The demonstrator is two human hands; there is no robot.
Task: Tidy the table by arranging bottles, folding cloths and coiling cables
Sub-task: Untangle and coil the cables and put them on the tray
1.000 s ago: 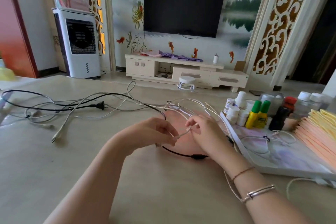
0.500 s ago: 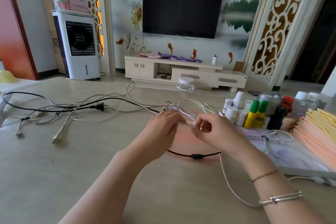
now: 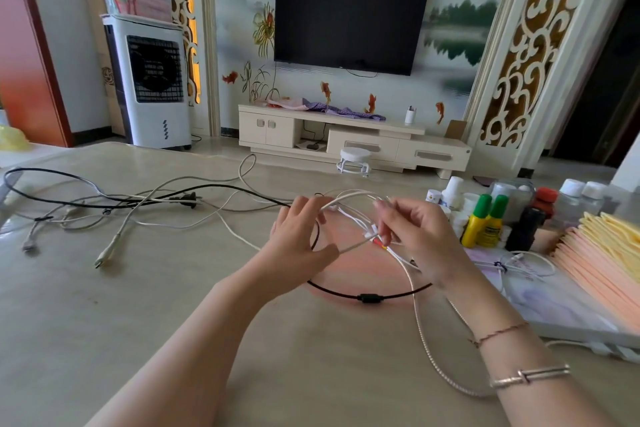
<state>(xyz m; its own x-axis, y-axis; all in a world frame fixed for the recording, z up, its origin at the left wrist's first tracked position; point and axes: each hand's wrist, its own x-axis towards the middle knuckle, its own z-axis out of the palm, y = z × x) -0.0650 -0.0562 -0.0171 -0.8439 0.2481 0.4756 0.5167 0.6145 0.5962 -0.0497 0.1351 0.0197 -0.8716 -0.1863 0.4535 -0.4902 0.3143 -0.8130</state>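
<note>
Both hands hovered mid-desk: the left hand (image 3: pixel 300 239) and the right hand (image 3: pixel 417 239) each pinched the white cable (image 3: pixel 356 245), looped between them above the desk (image 3: pixel 138 305).

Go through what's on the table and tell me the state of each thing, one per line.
White cable: partly looped, held in both hands.
Left hand: fingers curled round the loop.
Right hand: pinching the cable.
Black cable: loose, uncoiled.
Cable pile: tangled.
Bottles: upright, capped.
Cloths: folded, stacked.
</note>
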